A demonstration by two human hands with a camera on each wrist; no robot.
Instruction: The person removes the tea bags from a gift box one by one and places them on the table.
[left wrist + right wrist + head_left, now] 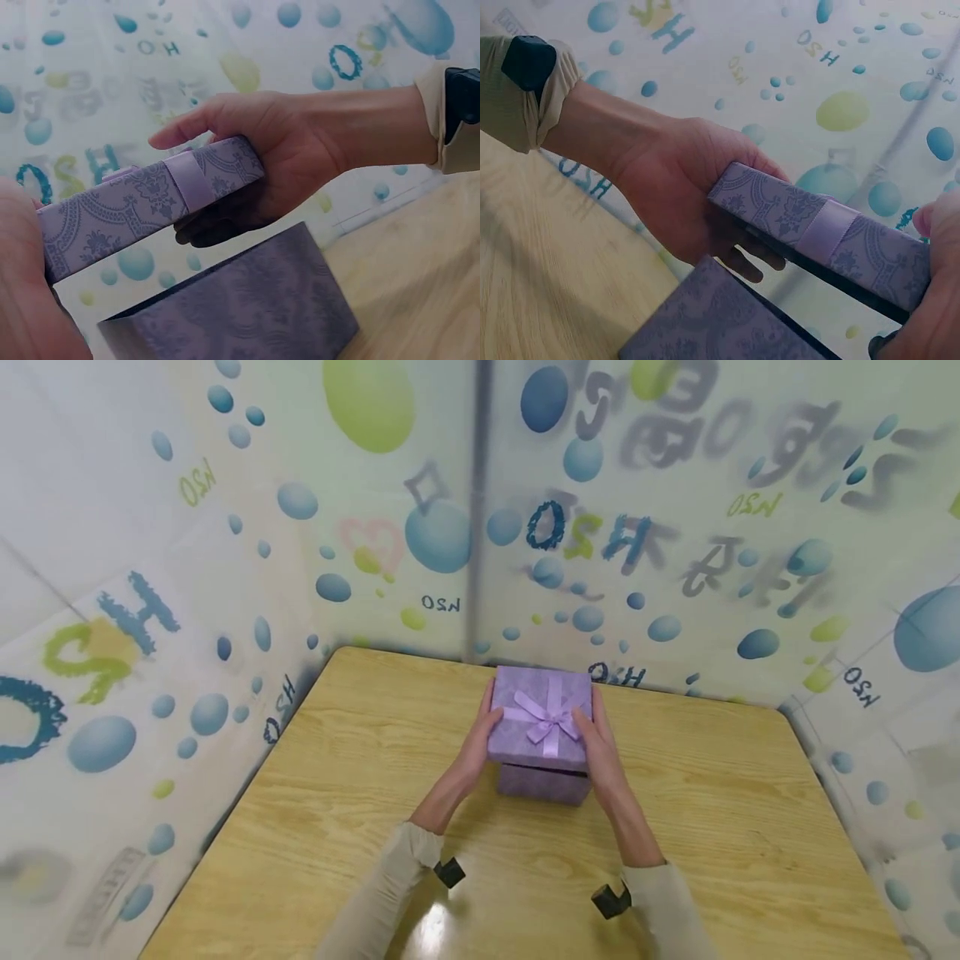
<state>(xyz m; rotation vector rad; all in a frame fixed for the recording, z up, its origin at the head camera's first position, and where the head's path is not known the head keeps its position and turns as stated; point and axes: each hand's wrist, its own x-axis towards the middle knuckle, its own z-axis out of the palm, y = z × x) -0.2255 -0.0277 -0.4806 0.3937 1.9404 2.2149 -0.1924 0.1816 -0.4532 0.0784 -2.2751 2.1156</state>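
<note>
Both hands hold a purple patterned gift-box lid (513, 742), topped with a lilac ribbon bow (550, 719), just above the box base (543, 783). My left hand (477, 739) grips the lid's left side, thumb over the top edge. On the opposite side my right hand (602, 752) does the same; in the left wrist view the right hand's fingers (225, 225) reach under the rim. A gap shows between lid and base (720, 319) in both wrist views. The base stands on the table; its inside is hidden.
A wood-grain table (360, 760) lies beneath the box. Pale curtain-like walls (247, 527) with blue and green dots and lettering enclose it at the back and sides. Small black devices (611, 902) sit at the beige sleeve cuffs.
</note>
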